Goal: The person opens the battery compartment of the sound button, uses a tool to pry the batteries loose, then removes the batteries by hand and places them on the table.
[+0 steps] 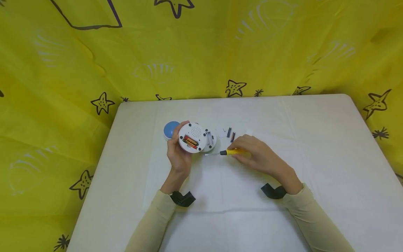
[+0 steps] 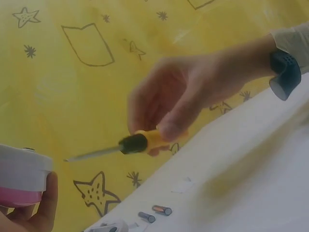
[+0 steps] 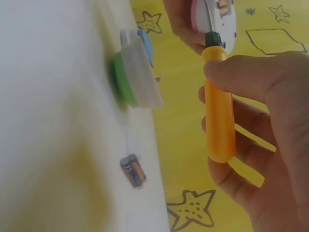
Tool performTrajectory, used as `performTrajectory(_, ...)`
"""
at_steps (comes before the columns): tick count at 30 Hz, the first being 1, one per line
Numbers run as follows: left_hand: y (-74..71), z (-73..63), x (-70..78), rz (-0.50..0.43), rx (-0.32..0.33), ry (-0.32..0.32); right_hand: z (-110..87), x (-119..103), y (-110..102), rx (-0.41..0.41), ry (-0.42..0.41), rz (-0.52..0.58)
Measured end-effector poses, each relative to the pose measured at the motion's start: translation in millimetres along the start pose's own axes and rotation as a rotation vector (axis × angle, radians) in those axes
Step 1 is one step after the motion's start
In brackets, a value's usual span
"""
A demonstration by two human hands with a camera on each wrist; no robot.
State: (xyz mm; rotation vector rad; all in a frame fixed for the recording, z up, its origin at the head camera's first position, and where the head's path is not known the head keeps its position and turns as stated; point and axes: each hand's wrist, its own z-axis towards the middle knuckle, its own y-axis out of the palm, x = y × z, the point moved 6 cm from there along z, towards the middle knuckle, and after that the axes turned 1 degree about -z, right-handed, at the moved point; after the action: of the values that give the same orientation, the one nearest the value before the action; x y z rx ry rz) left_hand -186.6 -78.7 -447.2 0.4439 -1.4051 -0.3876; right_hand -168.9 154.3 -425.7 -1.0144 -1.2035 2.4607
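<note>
My left hand (image 1: 180, 159) grips a round white-and-pink push-button sound device (image 1: 196, 132) above the table. Its white underside faces up toward the head camera, with speaker holes and two red batteries (image 1: 190, 141) in an uncovered compartment. My right hand (image 1: 259, 154) holds a screwdriver (image 1: 232, 152) by its yellow handle, thumb against fingers. In the left wrist view the screwdriver's metal shaft (image 2: 94, 154) points toward the device, its tip a short gap from the white side.
A green-and-white device (image 3: 137, 77) lies upside down on the table (image 1: 252, 217), its battery slot uncovered. Beside it stands a blue-topped button (image 1: 171, 128). Two loose batteries (image 1: 229, 132) and a small white piece (image 1: 221, 132) lie to the right. Yellow patterned cloth (image 1: 201, 49) hangs behind.
</note>
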Motion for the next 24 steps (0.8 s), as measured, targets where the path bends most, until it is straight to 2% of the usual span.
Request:
performTrajectory(6,1.0,-1.8,2.0,0.091,-0.023,0.048,3.5,-4.8,-3.8,0.049,0.005,0.013)
performTrajectory(15,3.9,-4.6,0.6,0.194,-0.06,0.035,4.5,-9.7,-5.9,0.134,0.012,-0.01)
performTrajectory(20,5.3,-6.2,0.5,0.236,-0.07,0.058,4.9,-13.3,-5.5,0.147,0.008,-0.038)
performTrajectory(24,6.3,-6.8,0.0,0.283,-0.065,0.08,5.6,-16.9,-6.9,0.143,-0.001,-0.101)
